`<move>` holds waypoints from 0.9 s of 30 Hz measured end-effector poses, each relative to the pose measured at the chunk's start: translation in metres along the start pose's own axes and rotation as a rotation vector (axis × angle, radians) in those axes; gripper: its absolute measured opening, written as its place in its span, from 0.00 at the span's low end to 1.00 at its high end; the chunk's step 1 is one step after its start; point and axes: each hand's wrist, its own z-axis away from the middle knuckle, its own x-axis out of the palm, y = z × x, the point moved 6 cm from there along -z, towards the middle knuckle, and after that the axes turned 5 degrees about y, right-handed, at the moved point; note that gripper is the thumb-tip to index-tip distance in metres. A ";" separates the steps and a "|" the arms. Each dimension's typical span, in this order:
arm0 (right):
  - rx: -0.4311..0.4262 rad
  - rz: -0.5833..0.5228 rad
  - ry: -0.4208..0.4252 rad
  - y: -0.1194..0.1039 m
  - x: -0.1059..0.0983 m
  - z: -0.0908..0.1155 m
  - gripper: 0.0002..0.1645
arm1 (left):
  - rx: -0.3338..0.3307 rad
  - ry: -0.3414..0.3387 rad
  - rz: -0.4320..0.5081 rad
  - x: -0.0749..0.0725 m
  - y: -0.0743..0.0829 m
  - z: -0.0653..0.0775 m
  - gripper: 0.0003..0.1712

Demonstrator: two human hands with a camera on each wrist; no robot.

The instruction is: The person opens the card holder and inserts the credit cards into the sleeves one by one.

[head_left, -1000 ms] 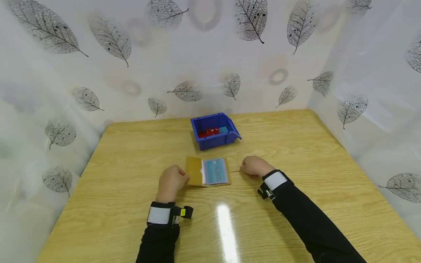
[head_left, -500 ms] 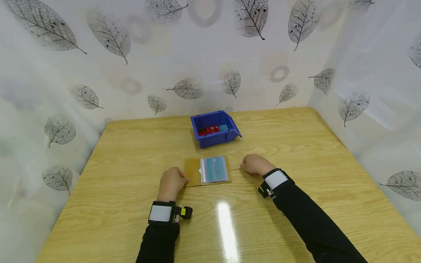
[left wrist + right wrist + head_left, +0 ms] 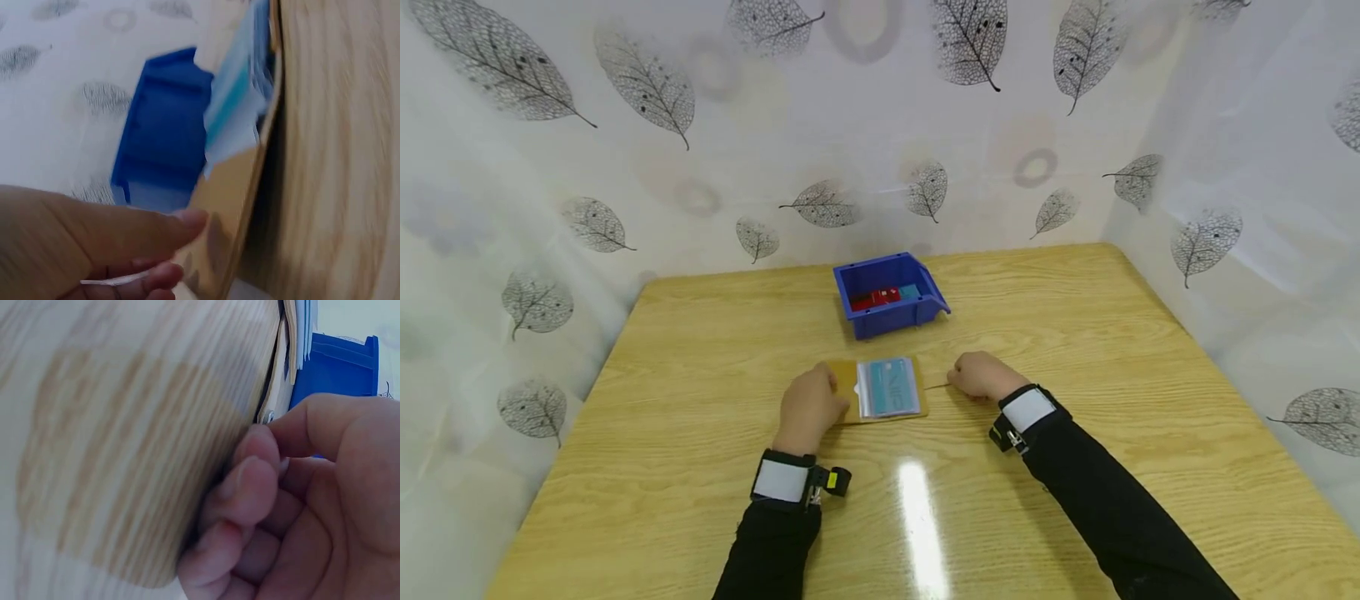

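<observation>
A tan card holder point(image 3: 846, 382) lies spread flat on the table, its clear plastic sleeves showing a teal card point(image 3: 892, 387). My left hand point(image 3: 809, 408) is over the left cover; in the left wrist view its straight thumb point(image 3: 156, 234) lies against the cover's inner face point(image 3: 225, 194), other fingertips beneath the thumb. Whether they press is unclear. To the right, my right hand point(image 3: 982, 377) pinches the end of the holder's thin strap point(image 3: 937, 387) between thumb and curled index finger. A small metal snap point(image 3: 269, 417) shows at the fingertips in the right wrist view.
Behind the holder stands a blue plastic bin point(image 3: 891, 320) with a red item point(image 3: 880, 296) and a teal item point(image 3: 909, 292) inside. The wooden table point(image 3: 662, 433) meets leaf-printed white sheeting point(image 3: 715, 150) at its back and sides.
My left hand has moved right from the cover's lower left edge onto the cover. Earlier that cover was slightly raised, then it came down flat. My right hand keeps its place.
</observation>
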 end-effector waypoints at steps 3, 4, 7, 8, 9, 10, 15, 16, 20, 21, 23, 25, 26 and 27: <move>0.014 -0.008 -0.008 -0.001 -0.001 0.000 0.26 | 0.092 0.023 0.005 0.008 0.028 -0.001 0.17; 0.012 -0.012 -0.006 -0.001 -0.001 0.001 0.27 | 0.112 0.023 0.006 0.012 0.037 -0.001 0.18; 0.020 -0.017 -0.005 -0.001 -0.001 0.002 0.30 | 0.145 0.024 -0.018 0.026 0.054 -0.001 0.21; 0.022 -0.017 -0.004 -0.001 -0.001 0.003 0.30 | 0.149 0.017 -0.038 0.031 0.058 -0.002 0.24; 0.022 -0.014 -0.002 -0.001 -0.001 0.003 0.30 | 0.147 0.009 -0.056 0.036 0.061 -0.002 0.26; 0.023 -0.007 0.001 -0.001 -0.001 0.003 0.30 | 0.145 0.000 -0.076 0.041 0.064 -0.002 0.29; 0.035 0.009 0.006 0.001 0.000 0.002 0.31 | 0.118 -0.037 -0.123 0.055 0.069 -0.004 0.39; 0.031 0.007 0.007 0.002 0.000 0.002 0.31 | 0.114 -0.034 -0.120 0.056 0.070 -0.004 0.39; 0.034 0.000 0.004 0.004 0.001 0.001 0.31 | 0.115 -0.021 -0.111 0.057 0.072 -0.005 0.38; 0.030 0.001 0.007 0.004 0.001 0.001 0.31 | 0.117 -0.021 -0.110 0.057 0.072 -0.005 0.38; 0.025 0.005 0.014 0.004 0.000 0.001 0.31 | 0.119 -0.024 -0.098 0.057 0.073 -0.005 0.38; 0.025 0.005 0.021 0.004 0.000 0.002 0.31 | 0.118 -0.033 -0.087 0.058 0.073 -0.005 0.38; 0.026 0.006 0.024 0.004 -0.001 0.002 0.30 | 0.116 -0.039 -0.081 0.058 0.073 -0.006 0.38; 0.028 0.004 0.026 0.004 -0.001 0.002 0.30 | 0.112 -0.047 -0.075 0.058 0.073 -0.006 0.39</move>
